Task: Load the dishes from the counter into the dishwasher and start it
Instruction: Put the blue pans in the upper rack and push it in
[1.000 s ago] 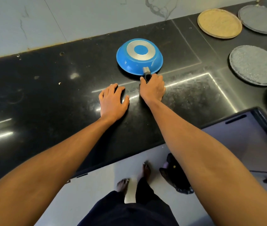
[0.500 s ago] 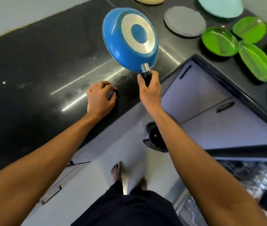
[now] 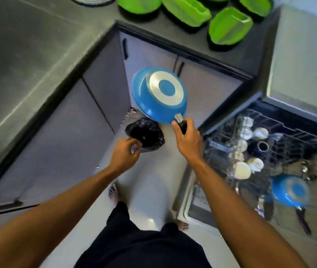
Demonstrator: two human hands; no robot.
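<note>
My right hand (image 3: 188,139) grips the black handle of a blue frying pan (image 3: 158,94), held in the air with its silver-ringed underside facing up, over the floor by the corner cabinets. My left hand (image 3: 124,154) hangs to its left with fingers loosely curled and holds nothing. At the right the open dishwasher's rack (image 3: 269,151) is pulled out, with white cups, a dark mug and a second blue pan (image 3: 291,191) in it. Several green dishes (image 3: 229,26) lie on the black counter (image 3: 28,55) at the top.
A black bin bag (image 3: 146,133) sits on the floor in the cabinet corner, just below the pan. Grey cabinet doors (image 3: 57,144) line the left and far side. My bare feet stand on the pale floor (image 3: 153,190) between the cabinets and the dishwasher.
My right hand lifted the blue pan off the counter and carried it rightward toward the dishwasher. My left hand left the counter and now hangs free. The view swung right and down.
</note>
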